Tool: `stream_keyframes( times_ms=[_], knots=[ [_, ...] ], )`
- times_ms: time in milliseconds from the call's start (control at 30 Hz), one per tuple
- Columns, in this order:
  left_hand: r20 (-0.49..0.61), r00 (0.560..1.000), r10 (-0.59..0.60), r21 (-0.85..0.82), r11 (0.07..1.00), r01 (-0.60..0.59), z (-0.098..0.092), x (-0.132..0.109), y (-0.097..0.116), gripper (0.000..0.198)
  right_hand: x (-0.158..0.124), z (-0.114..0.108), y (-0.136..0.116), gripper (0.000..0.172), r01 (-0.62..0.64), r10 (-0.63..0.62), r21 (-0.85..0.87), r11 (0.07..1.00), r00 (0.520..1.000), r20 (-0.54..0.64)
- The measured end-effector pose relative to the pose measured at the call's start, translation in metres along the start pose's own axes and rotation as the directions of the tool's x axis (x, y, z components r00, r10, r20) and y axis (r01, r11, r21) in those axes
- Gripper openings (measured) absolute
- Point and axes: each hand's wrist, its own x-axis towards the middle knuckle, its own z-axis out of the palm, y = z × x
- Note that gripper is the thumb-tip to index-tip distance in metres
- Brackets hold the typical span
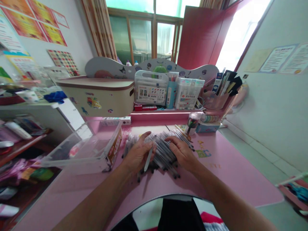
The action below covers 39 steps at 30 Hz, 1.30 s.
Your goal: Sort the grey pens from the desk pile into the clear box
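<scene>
Grey pen [148, 159] pinched in your left grip [139, 154]; your right grip [182, 153], at the piled pens [164, 155], holds I can't tell what.

On the desk [231, 176] we've got pens [165, 157] heaped centre, a tub [79, 163] to their left, a jar [192, 124] behind, rightward (a box [208, 127] just beside it), and behind all that we spot a bin [98, 102] on the shelf [156, 112].

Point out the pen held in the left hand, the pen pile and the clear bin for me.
Held pen [148, 159]: head view, on its barrel.
Pen pile [164, 154]: head view, around its middle.
Clear bin [114, 149]: head view, on its labelled side wall.
</scene>
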Motion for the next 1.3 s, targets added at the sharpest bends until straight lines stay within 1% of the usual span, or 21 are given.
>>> stream_keyframes(
  times_ms=[67, 133, 200, 267, 333, 400, 467, 533, 633, 733, 800, 867, 933, 967, 1000, 1067, 1167, 1200, 1233, 1300],
  knots=[
    [0.122, 0.985, -0.118, -0.055, 0.991, 0.126, -0.001, -0.002, -0.003, 0.061, 0.001, 0.001, -0.003, 0.028, -0.001, 0.0, 0.034, 0.999, 1.0, 0.031],
    [0.221, 0.956, -0.194, -0.084, 0.973, 0.217, -0.003, -0.002, -0.007, 0.051, 0.001, 0.002, -0.006, 0.027, 0.014, -0.019, 0.06, 0.998, 0.996, 0.089],
    [0.281, 0.928, -0.245, -0.104, 0.953, 0.283, -0.004, -0.002, -0.01, 0.041, 0.001, 0.003, -0.008, 0.027, 0.027, -0.037, 0.072, 0.997, 0.989, 0.143],
    [0.299, 0.915, -0.271, -0.127, 0.939, 0.32, -0.005, -0.002, -0.011, 0.035, 0.0, 0.002, -0.007, 0.034, 0.003, -0.017, 0.077, 0.997, 0.984, 0.176],
    [0.261, 0.935, -0.242, -0.163, 0.943, 0.289, -0.004, -0.001, -0.011, 0.032, 0.0, 0.002, -0.004, 0.039, -0.061, 0.044, 0.107, 0.992, 0.987, 0.157],
    [0.187, 0.969, -0.161, -0.186, 0.963, 0.196, -0.003, -0.001, -0.011, 0.033, 0.0, 0.002, 0.001, 0.043, -0.142, 0.125, 0.174, 0.975, 0.987, 0.105],
    [0.121, 0.989, -0.083, -0.159, 0.982, 0.102, -0.002, -0.001, -0.011, 0.038, 0.0, 0.002, 0.007, 0.045, -0.203, 0.197, 0.24, 0.949, 0.979, 0.047],
    [0.074, 0.997, -0.027, -0.103, 0.994, 0.035, -0.001, -0.001, -0.012, 0.035, 0.0, 0.002, 0.011, 0.046, -0.232, 0.235, 0.263, 0.937, 0.972, 0.021],
    [0.003, 0.999, 0.035, -0.063, 0.997, -0.034, -0.001, 0.001, -0.013, 0.024, 0.001, 0.004, 0.015, 0.045, -0.242, 0.243, 0.258, 0.935, 0.97, 0.031],
    [-0.031, 0.999, 0.041, -0.073, 0.996, -0.044, 0.0, 0.003, -0.014, 0.025, 0.001, 0.004, 0.016, 0.044, -0.232, 0.229, 0.271, 0.934, 0.973, 0.045],
    [-0.047, 0.998, 0.032, -0.082, 0.996, -0.035, 0.0, 0.004, -0.015, 0.024, 0.0, 0.004, 0.013, 0.042, -0.215, 0.21, 0.245, 0.945, 0.977, 0.049],
    [-0.074, 0.997, 0.029, -0.093, 0.995, -0.036, 0.0, 0.005, -0.015, 0.019, 0.0, 0.002, 0.008, 0.033, -0.185, 0.18, 0.215, 0.959, 0.983, 0.043],
    [-0.1, 0.995, 0.029, -0.11, 0.993, -0.04, 0.0, 0.006, -0.015, 0.015, -0.001, 0.001, 0.003, 0.016, -0.146, 0.143, 0.227, 0.963, 0.989, 0.029],
    [-0.107, 0.994, 0.029, -0.118, 0.992, -0.041, 0.0, 0.006, -0.015, 0.013, -0.001, 0.0, 0.001, 0.015, -0.127, 0.126, 0.241, 0.962, 0.992, 0.02],
    [-0.11, 0.993, 0.029, -0.123, 0.991, -0.043, 0.0, 0.006, -0.015, 0.012, -0.001, 0.0, 0.0, 0.019, -0.115, 0.116, 0.248, 0.962, 0.993, 0.011],
    [-0.11, 0.993, 0.028, -0.127, 0.991, -0.042, -0.001, 0.006, -0.015, 0.01, 0.0, 0.0, 0.001, 0.016, -0.111, 0.115, 0.212, 0.971, 0.993, -0.007],
    [-0.106, 0.994, 0.03, -0.123, 0.992, -0.043, -0.001, 0.006, -0.016, 0.009, 0.0, 0.0, 0.003, 0.034, -0.121, 0.122, 0.103, 0.987, 0.993, -0.005],
    [-0.106, 0.994, 0.031, -0.121, 0.992, -0.043, -0.002, 0.006, -0.016, 0.009, 0.0, 0.0, 0.004, 0.033, -0.117, 0.118, 0.083, 0.99, 0.993, -0.004],
    [-0.107, 0.994, 0.034, -0.12, 0.992, -0.047, -0.002, 0.006, -0.016, 0.009, 0.0, 0.0, 0.004, 0.027, -0.112, 0.113, 0.079, 0.991, 0.994, -0.006],
    [-0.11, 0.993, 0.041, -0.118, 0.992, -0.054, -0.002, 0.007, -0.016, 0.01, -0.001, -0.001, 0.003, 0.009, -0.1, 0.103, 0.107, 0.989, 0.994, -0.028]
  ],
)
